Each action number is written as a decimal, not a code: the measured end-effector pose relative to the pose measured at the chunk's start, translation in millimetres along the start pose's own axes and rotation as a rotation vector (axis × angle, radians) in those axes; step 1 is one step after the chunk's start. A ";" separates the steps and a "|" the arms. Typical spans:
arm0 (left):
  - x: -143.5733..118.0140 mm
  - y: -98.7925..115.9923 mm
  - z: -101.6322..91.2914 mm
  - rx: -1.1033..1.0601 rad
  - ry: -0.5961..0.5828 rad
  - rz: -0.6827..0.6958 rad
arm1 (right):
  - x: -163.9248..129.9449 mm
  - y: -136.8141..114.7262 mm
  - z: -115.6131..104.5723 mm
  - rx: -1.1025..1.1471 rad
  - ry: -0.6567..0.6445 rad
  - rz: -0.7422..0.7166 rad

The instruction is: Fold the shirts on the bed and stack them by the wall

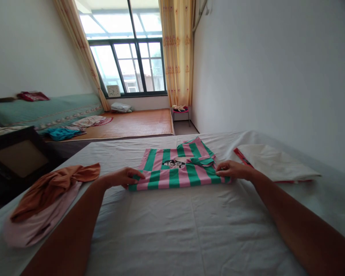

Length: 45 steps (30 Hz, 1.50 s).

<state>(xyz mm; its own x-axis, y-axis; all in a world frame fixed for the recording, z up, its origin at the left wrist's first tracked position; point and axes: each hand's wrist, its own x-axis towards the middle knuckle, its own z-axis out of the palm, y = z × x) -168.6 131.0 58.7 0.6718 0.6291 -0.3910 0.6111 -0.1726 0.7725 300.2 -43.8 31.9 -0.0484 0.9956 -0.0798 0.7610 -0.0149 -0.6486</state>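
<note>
A pink and green striped shirt (168,178) lies on the white bedsheet (172,234), its near edge folded up in a band. Black and white printing shows at its middle, and one sleeve lies folded inward at the right. My left hand (125,177) pinches the left end of the folded band. At the opposite end, my right hand (232,170) grips the band's right corner between thumb and fingers. Both hands rest low, close to the sheet.
Orange and pink clothes (50,191) lie to the left. A folded white cloth with red edging (276,163) is at the right. Beyond stand a second bed (140,120), a small stool (180,110) and, at far left, a dark cabinet (20,161).
</note>
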 end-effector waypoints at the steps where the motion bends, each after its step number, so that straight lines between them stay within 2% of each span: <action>1: -0.6 -0.7 -3.7 0.040 -0.025 -0.030 | 1.2 2.0 -0.9 -0.071 0.086 0.042; 3: 0.9 0.7 -9.4 0.160 -0.013 -0.076 | 6.2 4.7 0.3 -0.194 0.318 0.050; 5: 5.9 7.5 -9.8 0.341 0.129 -0.071 | 14.1 6.6 5.5 -0.269 0.470 -0.059; 7: 13.6 20.2 -1.3 0.530 0.359 0.001 | 23.1 8.5 13.5 -0.331 0.483 -0.183; 9: 23.2 37.1 16.4 0.639 0.502 0.118 | 31.4 10.1 21.6 -0.406 0.456 -0.238; 10: 28.6 46.2 27.8 0.657 0.505 0.169 | 34.7 10.5 24.9 -0.439 0.451 -0.232; 12: 40.6 63.7 52.2 0.649 0.416 0.267 | 38.8 10.1 28.8 -0.480 0.459 -0.185; 16: 71.3 91.6 89.1 0.654 0.343 0.419 | 37.0 6.9 27.1 -0.410 0.572 -0.152; 18: 91.7 101.4 99.1 0.614 0.340 0.479 | 33.2 6.2 24.7 -0.293 0.620 -0.194; 21: 127.5 111.9 110.2 0.474 0.321 0.529 | 27.0 7.1 22.6 -0.150 0.581 -0.299; 24: 160.2 119.3 120.6 0.350 0.218 0.600 | 22.0 8.2 21.5 -0.093 0.525 -0.365; 27: 178.5 127.3 125.5 0.341 0.118 0.653 | 20.4 9.6 20.0 -0.086 0.542 -0.337; 29: 181.2 133.4 123.6 0.342 0.165 0.670 | 21.2 11.3 18.8 -0.094 0.581 -0.328; 32: 174.7 139.0 115.7 0.322 0.346 0.660 | 21.9 12.9 15.9 -0.104 0.661 -0.358; 34: 165.9 135.8 110.5 0.324 0.400 0.675 | 19.2 11.6 12.5 -0.130 0.649 -0.388; 36: 155.5 125.8 107.0 0.359 0.315 0.740 | 13.5 8.0 8.1 -0.167 0.543 -0.417; 38: 144.7 112.0 104.9 0.411 0.207 0.790 | 6.9 3.2 3.8 -0.183 0.382 -0.436; 40: 134.7 100.0 104.2 0.445 0.221 0.792 | 3.1 -0.8 0.8 -0.153 0.284 -0.417; 42: 126.0 94.3 106.0 0.439 0.337 0.765 | 3.8 -2.1 -0.3 -0.094 0.326 -0.330; 45: 116.3 97.7 116.7 0.410 0.433 0.765 | 10.0 2.8 0.3 -0.086 0.532 -0.115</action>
<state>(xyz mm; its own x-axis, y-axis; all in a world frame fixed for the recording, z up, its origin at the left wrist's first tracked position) 18.1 98.8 30.3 0.7862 0.4475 0.4262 0.2268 -0.8505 0.4746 301.7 -33.9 29.0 0.1823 0.8999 0.3963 0.8211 0.0824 -0.5648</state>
